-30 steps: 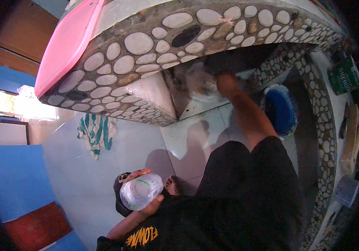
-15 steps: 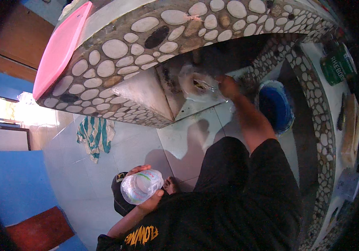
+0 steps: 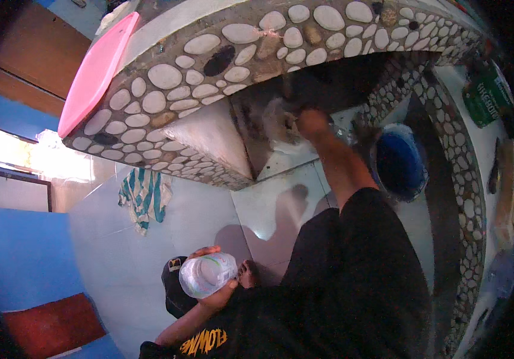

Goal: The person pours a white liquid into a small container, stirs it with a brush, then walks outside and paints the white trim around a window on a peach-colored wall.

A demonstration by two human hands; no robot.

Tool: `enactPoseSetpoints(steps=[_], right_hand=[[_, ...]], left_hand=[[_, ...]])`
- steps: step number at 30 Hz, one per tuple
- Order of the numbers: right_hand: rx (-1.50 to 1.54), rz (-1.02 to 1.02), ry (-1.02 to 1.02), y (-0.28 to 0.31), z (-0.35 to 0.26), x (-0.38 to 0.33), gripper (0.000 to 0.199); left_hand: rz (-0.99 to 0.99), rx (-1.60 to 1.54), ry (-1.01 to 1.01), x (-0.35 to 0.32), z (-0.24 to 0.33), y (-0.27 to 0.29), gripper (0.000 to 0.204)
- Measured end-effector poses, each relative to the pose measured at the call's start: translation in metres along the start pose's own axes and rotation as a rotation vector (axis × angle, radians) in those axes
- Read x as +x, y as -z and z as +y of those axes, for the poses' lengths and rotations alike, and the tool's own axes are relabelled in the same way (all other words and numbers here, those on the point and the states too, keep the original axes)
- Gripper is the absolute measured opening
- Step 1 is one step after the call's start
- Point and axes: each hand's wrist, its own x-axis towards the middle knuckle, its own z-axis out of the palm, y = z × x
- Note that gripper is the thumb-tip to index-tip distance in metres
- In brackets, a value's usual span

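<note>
Low in the view, my left hand (image 3: 226, 294) is wrapped round a clear plastic cup (image 3: 208, 275) with coloured print; its round opening faces up and nothing plain shows inside. My right arm reaches into the dark recess under the counter. There my right hand (image 3: 313, 124) is closed at the edge of a clear, crumpled plastic bag (image 3: 279, 127). The fingers are partly hidden in shadow and what lies in the bag cannot be made out. A blue bucket (image 3: 398, 160) with a whitish rim stands to the right of my right forearm.
A pebble-faced counter (image 3: 221, 75) arches over the recess, with a pink plastic tray or lid (image 3: 96, 75) at its left corner. A green-and-white striped cloth (image 3: 144, 196) lies on the tiled floor (image 3: 191, 218). A green package (image 3: 488, 99) sits on the right-hand ledge.
My right hand has moved slightly left, over the bag, whose spread shape has become more bunched. The left hand keeps its hold on the cup. The whole view has shifted a little.
</note>
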Motion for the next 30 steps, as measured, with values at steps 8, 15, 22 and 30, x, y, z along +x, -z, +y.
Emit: enactPoseSetpoints(steps=[8, 15, 22, 30], right_hand=[[-0.093, -0.102, -0.082, -0.092, -0.009, 0.093, 0.041], [-0.141, 0.005, -0.176, -0.132, -0.017, 0.106, 0.047], [0.075, 0.254, 0.076, -0.075, -0.026, 0.050, 0.037], [0.152, 0.454, -0.034, 0.021, -0.012, 0.043, 0.016]], left_hand=[[0.094, 0.043, 0.146, -0.026, 0.011, 0.008, 0.090], [0.189, 0.058, 0.104, -0.029, 0.003, 0.008, 0.088], [0.244, 0.053, 0.215, -0.037, 0.013, 0.008, 0.084], [0.183, -0.002, 0.021, -0.008, 0.004, 0.007, 0.083]])
